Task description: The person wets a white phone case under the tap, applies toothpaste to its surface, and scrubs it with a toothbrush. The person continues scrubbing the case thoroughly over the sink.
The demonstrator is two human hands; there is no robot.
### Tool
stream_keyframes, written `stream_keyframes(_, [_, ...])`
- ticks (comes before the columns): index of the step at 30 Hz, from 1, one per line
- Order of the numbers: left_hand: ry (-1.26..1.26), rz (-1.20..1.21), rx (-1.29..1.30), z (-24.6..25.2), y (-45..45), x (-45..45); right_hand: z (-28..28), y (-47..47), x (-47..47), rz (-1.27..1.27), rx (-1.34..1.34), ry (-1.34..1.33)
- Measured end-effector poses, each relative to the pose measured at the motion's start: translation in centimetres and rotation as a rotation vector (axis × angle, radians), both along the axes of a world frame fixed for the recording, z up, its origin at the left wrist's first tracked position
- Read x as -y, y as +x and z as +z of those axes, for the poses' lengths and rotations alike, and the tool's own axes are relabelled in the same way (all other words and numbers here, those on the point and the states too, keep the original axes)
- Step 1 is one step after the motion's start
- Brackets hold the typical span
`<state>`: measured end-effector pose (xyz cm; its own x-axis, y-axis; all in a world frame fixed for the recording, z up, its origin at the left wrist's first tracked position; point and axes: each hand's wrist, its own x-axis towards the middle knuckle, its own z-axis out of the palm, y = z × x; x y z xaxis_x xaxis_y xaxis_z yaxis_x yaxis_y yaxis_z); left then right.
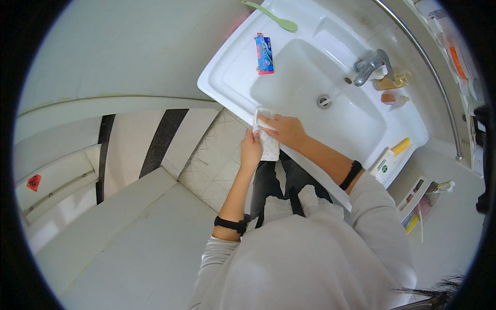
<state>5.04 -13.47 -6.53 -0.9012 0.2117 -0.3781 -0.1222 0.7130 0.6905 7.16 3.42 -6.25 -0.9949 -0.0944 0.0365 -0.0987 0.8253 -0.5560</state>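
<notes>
A white, speckled rectangular case (270, 149), shaped like a phone case, is held over the near left rim of the washbasin (226, 83). My left hand (251, 151) grips its left long side, thumb near the middle. From the right, my right hand (288, 130) reaches across the upper half, with its fingers on the face. Something white shows between those fingers; I cannot tell if it is a separate cloth or part of the case. A thin stream of water runs from the chrome faucet (372, 68) towards the drain (323, 101).
Blue packaging (264, 54) and a green spoon (286, 24) lie on the basin's left ledge. Behind the faucet stand a yellowish bottle (387, 82) and a smaller bottle (393, 98). A white and yellow package (383, 162) rests at right, near a wall rack (416, 197) and metal rail (430, 58).
</notes>
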Motion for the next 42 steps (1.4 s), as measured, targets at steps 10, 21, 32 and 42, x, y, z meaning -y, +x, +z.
stream_keyframes(10, [0.006, 0.001, -0.060, -0.6, 0.1, -0.1, -3.6, -4.4, 0.7, -0.233, -0.029, -0.058])
stream_keyframes(21, [0.034, 0.048, -0.051, -1.1, 0.1, -0.6, -2.5, -3.5, 1.9, -0.211, 0.086, -0.033])
stream_keyframes(32, [0.005, 0.016, -0.079, -0.4, 0.0, -0.7, -1.5, -1.2, -0.3, -0.266, 0.214, -0.036])
stream_keyframes(42, [0.022, 0.011, -0.025, -0.6, -0.4, -0.7, -1.8, -1.2, 0.0, -0.282, 0.189, -0.066])
